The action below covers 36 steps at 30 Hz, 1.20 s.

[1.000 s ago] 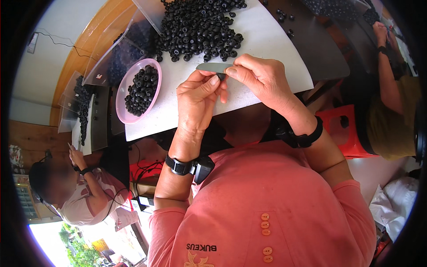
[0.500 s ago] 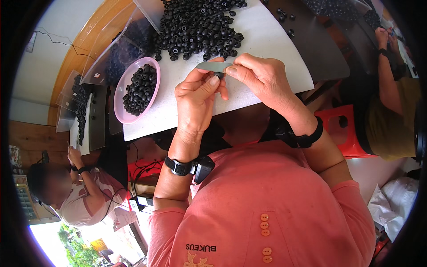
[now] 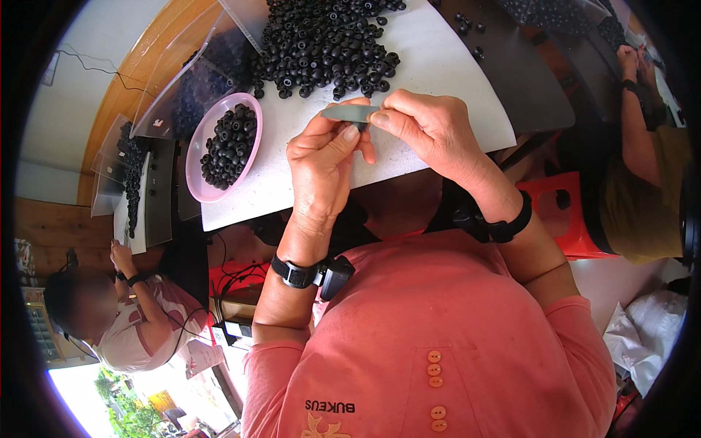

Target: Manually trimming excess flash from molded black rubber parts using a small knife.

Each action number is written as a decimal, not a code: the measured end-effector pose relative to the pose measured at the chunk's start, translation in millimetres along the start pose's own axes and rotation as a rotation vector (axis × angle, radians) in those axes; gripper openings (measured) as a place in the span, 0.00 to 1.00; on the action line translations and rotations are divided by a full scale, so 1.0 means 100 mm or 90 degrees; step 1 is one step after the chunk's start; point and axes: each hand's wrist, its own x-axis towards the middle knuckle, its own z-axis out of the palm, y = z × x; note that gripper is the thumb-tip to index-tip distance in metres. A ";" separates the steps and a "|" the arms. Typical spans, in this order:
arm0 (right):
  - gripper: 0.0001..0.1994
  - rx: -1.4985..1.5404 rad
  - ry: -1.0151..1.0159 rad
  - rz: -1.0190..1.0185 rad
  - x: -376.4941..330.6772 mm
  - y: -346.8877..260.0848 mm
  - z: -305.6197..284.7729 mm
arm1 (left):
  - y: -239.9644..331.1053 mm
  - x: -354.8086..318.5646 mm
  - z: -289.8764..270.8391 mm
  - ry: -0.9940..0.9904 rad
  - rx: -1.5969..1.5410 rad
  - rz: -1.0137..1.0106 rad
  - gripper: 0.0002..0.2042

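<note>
My left hand [image 3: 319, 164] pinches a small black round piece [image 3: 360, 126] between thumb and fingers, above the white tabletop. Most of that piece is hidden by the fingertips and the blade. In my right hand [image 3: 434, 135] is a knife with a flat grey-green blade [image 3: 347, 113]; its handle is covered by my fingers. The blade lies across the top of the piece, its rounded tip pointing left over my left fingers. Left of my hands stands a pink oval bowl [image 3: 193, 171] holding many black round pieces [image 3: 232, 146].
A large heap of black pieces [image 3: 321, 55] covers the far part of the white table [image 3: 467, 80]. A clear plastic panel [image 3: 164, 109] stands at the far left. One co-worker [image 3: 146, 321] sits at left, another [image 3: 642, 160] at right near a red stool [image 3: 573, 219].
The knife blade has tilted a little and sits slightly lower over the black piece. Both hands stay in almost the same place.
</note>
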 end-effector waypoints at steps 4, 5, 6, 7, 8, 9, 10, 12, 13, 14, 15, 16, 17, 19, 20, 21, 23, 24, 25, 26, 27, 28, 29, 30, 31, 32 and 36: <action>0.15 0.019 -0.005 -0.001 0.00 0.01 0.00 | -0.01 -0.01 0.02 0.003 -0.025 0.009 0.13; 0.15 0.018 -0.005 -0.001 0.00 0.00 -0.01 | -0.01 -0.01 0.02 0.003 -0.025 0.009 0.13; 0.15 0.027 -0.014 -0.012 0.00 -0.01 -0.02 | -0.02 -0.01 0.01 -0.003 -0.027 0.018 0.13; 0.15 0.036 -0.023 -0.023 -0.01 -0.01 -0.02 | -0.02 -0.01 0.01 -0.008 -0.028 0.028 0.12; 0.15 0.036 -0.024 -0.023 -0.01 -0.01 -0.02 | -0.02 0.00 0.01 -0.007 -0.028 0.028 0.12; 0.15 0.052 -0.028 -0.011 -0.02 -0.01 -0.03 | -0.02 0.01 0.01 -0.016 -0.022 0.025 0.12; 0.14 0.067 -0.033 0.001 -0.02 0.00 -0.04 | -0.02 0.01 0.01 -0.025 -0.017 0.023 0.12; 0.14 0.116 -0.012 0.037 -0.03 0.01 -0.04 | -0.02 0.01 0.04 -0.021 -0.042 0.018 0.12; 0.13 0.166 0.008 0.072 -0.03 0.01 -0.04 | -0.01 0.00 0.06 -0.017 -0.068 0.014 0.12; 0.13 0.165 0.008 0.069 -0.02 0.00 -0.04 | -0.01 0.00 0.05 -0.018 -0.068 0.016 0.12; 0.13 0.167 0.014 0.078 -0.01 0.00 -0.03 | -0.02 0.00 0.02 -0.023 -0.077 0.025 0.13; 0.12 0.169 0.019 0.086 0.00 0.00 -0.03 | -0.02 0.00 0.00 -0.029 -0.086 0.033 0.14; 0.12 0.170 0.018 0.085 0.00 -0.01 -0.03 | 0.00 0.00 0.00 -0.028 -0.085 0.034 0.14; 0.13 0.076 -0.001 0.047 0.00 -0.02 -0.03 | 0.04 0.00 0.02 -0.012 -0.044 0.014 0.15; 0.13 0.076 -0.002 0.047 0.00 -0.02 -0.04 | 0.04 0.00 0.02 -0.012 -0.044 0.015 0.15; 0.11 0.076 -0.023 0.046 -0.01 -0.02 -0.05 | 0.04 0.00 0.02 -0.010 -0.041 0.017 0.16; 0.10 0.077 -0.045 0.045 -0.01 -0.02 -0.05 | 0.06 -0.01 0.01 -0.006 -0.039 0.020 0.16; 0.10 0.078 -0.050 0.045 0.00 -0.02 -0.05 | 0.06 -0.02 0.01 -0.002 -0.033 0.012 0.15; 0.10 0.080 -0.055 0.045 0.00 -0.02 -0.05 | 0.07 -0.02 0.01 0.001 -0.027 0.005 0.14; 0.10 0.081 -0.056 0.045 0.00 -0.02 -0.04 | 0.07 -0.02 0.00 0.003 -0.026 0.005 0.14; 0.12 0.078 -0.043 0.038 0.00 -0.02 -0.03 | 0.07 -0.02 -0.01 0.004 -0.024 0.008 0.14; 0.14 0.076 -0.030 0.032 0.00 -0.03 -0.02 | 0.08 -0.01 -0.02 0.006 -0.022 0.011 0.13; 0.14 0.077 -0.031 0.031 0.01 -0.03 -0.01 | 0.07 -0.01 -0.03 0.007 -0.021 0.012 0.13; 0.13 0.071 -0.028 0.027 0.00 -0.03 0.00 | 0.07 -0.01 -0.04 0.000 -0.028 0.012 0.13; 0.13 0.066 -0.026 0.023 0.00 -0.03 0.00 | 0.07 0.00 -0.05 -0.008 -0.034 0.012 0.13; 0.13 0.070 -0.026 0.021 -0.01 -0.03 0.00 | 0.08 -0.01 -0.05 -0.006 -0.031 0.014 0.13; 0.13 0.184 -0.024 0.055 -0.01 0.02 -0.05 | 0.28 -0.05 -0.14 0.062 0.097 0.071 0.12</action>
